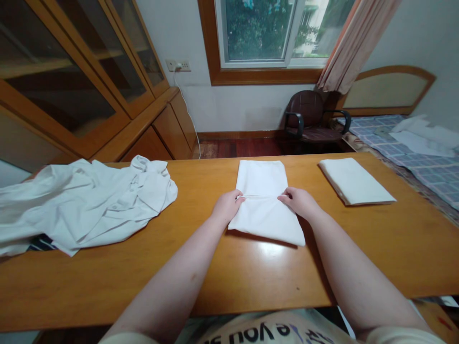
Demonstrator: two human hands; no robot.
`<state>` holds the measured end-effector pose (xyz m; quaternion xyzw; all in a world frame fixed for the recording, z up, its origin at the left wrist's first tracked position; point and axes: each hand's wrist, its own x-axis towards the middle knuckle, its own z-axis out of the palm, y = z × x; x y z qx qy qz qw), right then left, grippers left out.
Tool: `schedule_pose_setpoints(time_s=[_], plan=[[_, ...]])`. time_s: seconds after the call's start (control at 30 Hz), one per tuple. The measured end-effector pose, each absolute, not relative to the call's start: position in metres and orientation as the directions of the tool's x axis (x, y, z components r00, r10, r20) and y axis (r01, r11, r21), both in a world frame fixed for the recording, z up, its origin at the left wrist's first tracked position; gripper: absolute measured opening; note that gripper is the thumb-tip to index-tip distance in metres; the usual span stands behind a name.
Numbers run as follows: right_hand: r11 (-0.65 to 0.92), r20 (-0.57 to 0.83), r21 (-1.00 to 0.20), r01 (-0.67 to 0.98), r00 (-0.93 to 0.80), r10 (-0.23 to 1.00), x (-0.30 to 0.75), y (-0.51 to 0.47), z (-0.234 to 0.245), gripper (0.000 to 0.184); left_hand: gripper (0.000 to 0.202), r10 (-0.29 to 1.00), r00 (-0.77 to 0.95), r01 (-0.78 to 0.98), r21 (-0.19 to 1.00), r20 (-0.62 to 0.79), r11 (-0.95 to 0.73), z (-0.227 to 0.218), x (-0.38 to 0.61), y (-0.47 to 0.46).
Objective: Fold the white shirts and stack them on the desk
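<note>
A long folded piece of white cloth (263,177) lies on the wooden table in front of me, with a crease across its middle. My left hand (229,205) pinches its left edge at the crease. At the right edge, level with it, my right hand (297,200) pinches the cloth between thumb and fingers. The near part of the cloth is lifted slightly and casts a shadow on the table. Its exact kind cannot be made out.
On the left of the table (172,272) lies a crumpled white shirt-like garment (107,200). A neatly folded white cloth (355,181) rests at the right. Beyond the table stand a glass-door cabinet (114,110), an armchair (308,117) and a bed (405,148).
</note>
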<state>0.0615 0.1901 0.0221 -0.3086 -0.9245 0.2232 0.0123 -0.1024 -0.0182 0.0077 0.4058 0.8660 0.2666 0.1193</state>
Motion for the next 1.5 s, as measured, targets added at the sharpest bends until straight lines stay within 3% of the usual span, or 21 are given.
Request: schedule_pose_setpoints(time_s=[0.13,0.33,0.43,0.53,0.6,0.7,0.9,1.27,1.4,1.5], plan=[[0.682,-0.089,-0.460,0.568,-0.794,0.601,0.062,0.191,0.019,0.020,0.020,0.751,-0.657,0.642,0.569,0.063,0.515,-0.001,-0.100,-0.015],[0.726,-0.044,-0.459,0.511,-0.830,0.556,0.062,0.197,0.011,0.021,0.033,0.688,-0.705,0.546,0.751,0.172,0.372,0.005,-0.106,-0.024],[0.721,-0.062,-0.472,0.508,-0.835,0.547,0.061,0.198,0.009,0.020,0.035,0.737,-0.601,0.699,0.651,0.310,0.296,0.036,-0.093,-0.033],[0.739,-0.060,-0.468,0.485,-0.851,0.521,0.061,0.197,0.010,0.020,0.042,0.915,-0.388,0.793,0.548,0.115,0.267,0.062,-0.062,-0.031],[0.756,-0.057,-0.458,0.468,-0.864,0.501,0.060,0.196,0.012,0.020,0.049,0.948,-0.319,0.830,0.479,-0.013,0.286,0.065,-0.041,-0.023],[0.766,-0.060,-0.446,0.462,-0.870,0.490,0.060,0.195,0.014,0.019,0.060,0.939,-0.331,0.861,0.378,-0.090,0.340,0.048,-0.024,-0.010],[0.784,-0.062,-0.427,0.451,-0.879,0.472,0.059,0.196,0.014,0.018,0.076,0.941,-0.319,0.886,0.318,-0.111,0.338,0.012,-0.031,-0.005],[0.785,-0.061,-0.361,0.503,-0.853,0.519,0.061,0.194,0.016,0.022,0.102,0.929,-0.348,0.869,0.328,-0.122,0.369,0.012,-0.042,-0.004],[0.844,0.109,-0.288,0.451,-0.861,0.497,0.064,0.183,0.025,0.029,0.092,0.939,-0.336,0.855,0.393,-0.077,0.338,0.014,-0.048,-0.009],[0.927,0.190,-0.274,0.256,-0.931,0.313,0.065,0.175,0.023,0.040,0.075,0.932,-0.355,0.833,0.429,-0.069,0.349,0.012,-0.049,-0.010]])
